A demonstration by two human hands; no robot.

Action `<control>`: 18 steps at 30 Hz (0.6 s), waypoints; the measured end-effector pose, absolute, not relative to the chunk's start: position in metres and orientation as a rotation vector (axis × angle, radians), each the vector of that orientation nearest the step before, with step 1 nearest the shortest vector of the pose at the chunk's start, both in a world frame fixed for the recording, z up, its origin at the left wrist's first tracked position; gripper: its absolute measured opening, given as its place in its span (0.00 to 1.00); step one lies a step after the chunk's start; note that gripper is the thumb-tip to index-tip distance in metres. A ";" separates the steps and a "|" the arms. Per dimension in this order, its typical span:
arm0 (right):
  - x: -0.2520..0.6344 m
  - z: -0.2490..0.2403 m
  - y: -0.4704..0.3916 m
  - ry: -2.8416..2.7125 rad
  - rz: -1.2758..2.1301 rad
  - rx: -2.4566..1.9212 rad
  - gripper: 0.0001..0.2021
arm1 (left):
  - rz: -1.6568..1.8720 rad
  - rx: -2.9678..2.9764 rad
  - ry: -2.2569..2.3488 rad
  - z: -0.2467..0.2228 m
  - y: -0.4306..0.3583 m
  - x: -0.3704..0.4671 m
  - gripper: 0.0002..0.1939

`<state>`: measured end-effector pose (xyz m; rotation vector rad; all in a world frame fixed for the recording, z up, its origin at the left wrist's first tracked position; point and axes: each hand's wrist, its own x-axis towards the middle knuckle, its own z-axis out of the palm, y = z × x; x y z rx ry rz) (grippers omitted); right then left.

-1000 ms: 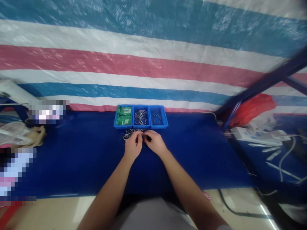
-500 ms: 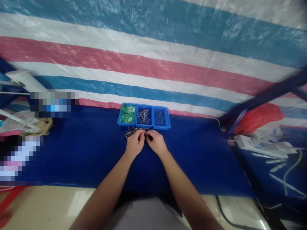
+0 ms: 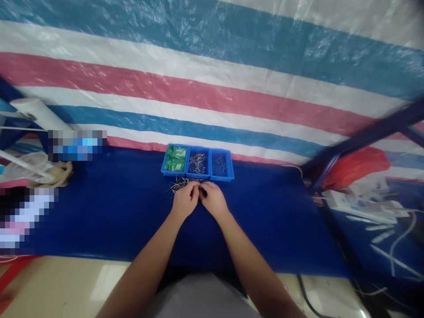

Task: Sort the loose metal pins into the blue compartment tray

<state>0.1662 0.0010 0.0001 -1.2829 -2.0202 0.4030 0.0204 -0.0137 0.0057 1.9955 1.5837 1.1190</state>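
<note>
My left hand and my right hand meet at their fingertips over the blue table. Both are closed in a pinch; whatever lies between the fingers is too small and hidden to name. Just beyond them, partly covered by the hands, lies a loose pile of thin metal pieces. Behind the pile stand three joined blue bins. The left bin has green packets, the middle bin many metal pieces, and the right bin several.
A striped sheet hangs behind the table. At the right are a dark blue frame bar, a red bag, a white power strip and cables. A white tube and a clear bag are at the left.
The view has shifted slightly. My hands stay together at the near side of the pile, with only small finger movement.
</note>
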 end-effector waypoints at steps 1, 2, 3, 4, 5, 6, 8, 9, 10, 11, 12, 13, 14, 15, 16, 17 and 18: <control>0.166 0.000 0.001 -2.016 0.406 -1.281 0.12 | 1.113 2.000 1.583 0.005 -0.013 0.020 0.12; 0.167 0.000 0.001 -2.012 0.415 -1.278 0.12 | 1.105 2.007 1.580 0.005 -0.013 0.020 0.12; 0.167 0.001 0.001 -2.009 0.425 -1.275 0.11 | 1.096 2.017 1.577 0.005 -0.013 0.020 0.12; 0.167 0.001 0.001 -2.010 0.434 -1.272 0.10 | 1.090 2.026 1.575 0.005 -0.013 0.020 0.11; 0.168 0.001 0.001 -2.014 0.440 -1.268 0.10 | 1.087 2.030 1.576 0.005 -0.013 0.021 0.11; 0.168 0.001 0.001 -2.016 0.442 -1.262 0.10 | 1.088 2.029 1.581 0.005 -0.013 0.021 0.11; 0.168 0.000 0.001 -1.999 0.447 -1.257 0.10 | 1.105 2.007 1.597 0.005 -0.013 0.021 0.11; 0.168 -0.001 0.001 -1.976 0.454 -1.255 0.11 | 1.117 1.995 1.606 0.005 -0.013 0.021 0.11; 0.167 -0.001 0.001 -1.946 0.464 -1.254 0.12 | 1.126 1.986 1.613 0.005 -0.014 0.021 0.11; 0.167 -0.002 0.001 -1.915 0.477 -1.253 0.12 | 1.132 1.983 1.619 0.006 -0.014 0.021 0.11; 0.167 -0.003 0.001 -1.886 0.490 -1.253 0.13 | 1.134 1.985 1.625 0.006 -0.014 0.021 0.12; 0.167 -0.004 0.001 -1.866 0.496 -1.253 0.13 | 1.132 1.989 1.634 0.006 -0.014 0.021 0.12; 0.166 -0.005 0.001 -1.855 0.497 -1.257 0.13 | 1.129 1.992 1.641 0.006 -0.014 0.021 0.12; 0.166 -0.005 0.001 -1.857 0.493 -1.260 0.13 | 1.126 1.994 1.646 0.006 -0.014 0.021 0.12; 0.166 -0.006 0.001 -1.867 0.484 -1.258 0.13 | 1.125 1.994 1.649 0.006 -0.014 0.021 0.12; 0.166 -0.007 0.001 -1.871 0.481 -1.256 0.13 | 1.126 1.993 1.642 0.006 -0.014 0.021 0.12; 0.165 -0.007 0.002 -1.872 0.479 -1.255 0.12 | 1.127 1.992 1.636 0.006 -0.014 0.021 0.12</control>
